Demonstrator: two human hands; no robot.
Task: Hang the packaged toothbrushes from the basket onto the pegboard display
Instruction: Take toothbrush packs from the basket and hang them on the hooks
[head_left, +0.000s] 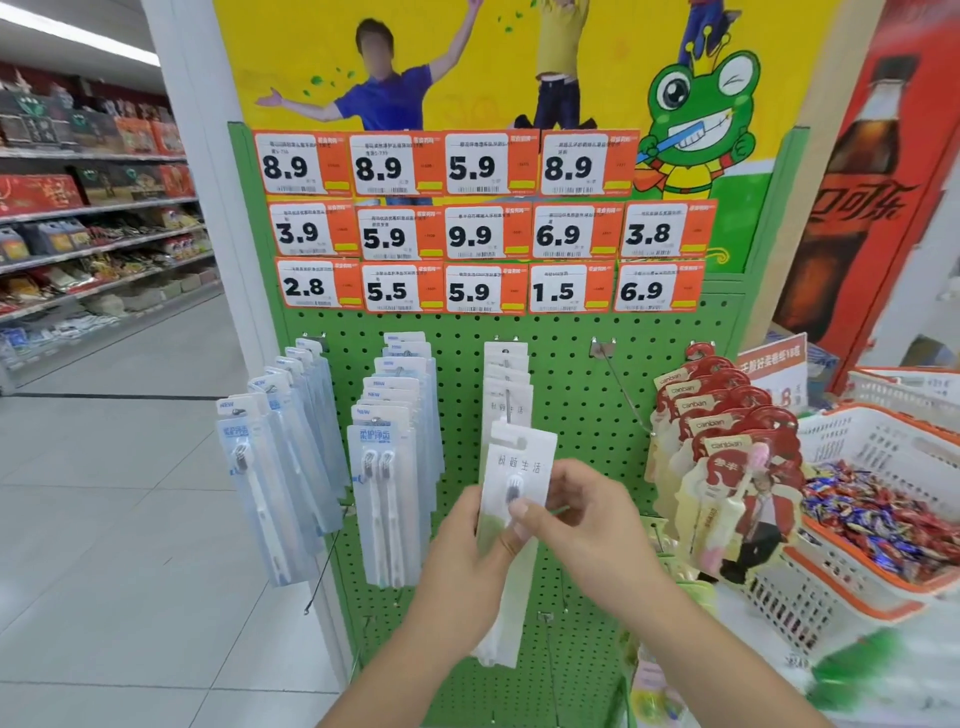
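A white packaged toothbrush (519, 462) is held upright in front of the green pegboard (566, 395), just below a row of the same white packs (506, 374) on a hook. My left hand (467, 551) grips its lower left edge and my right hand (582, 514) pinches its middle from the right. Blue-white packs hang at the left (280, 467) and centre-left (389, 457). Red-carded packs (727, 457) hang at the right. One bare hook (621, 384) juts out between the white and red rows. The basket of toothbrushes is not in view.
Orange price tags (483, 228) cover the upper board. A white and orange basket (878, 587) of wrapped candies stands at the right. A grocery aisle with shelves (93, 218) runs along the left. More empty hooks (550, 639) stick out lower on the board.
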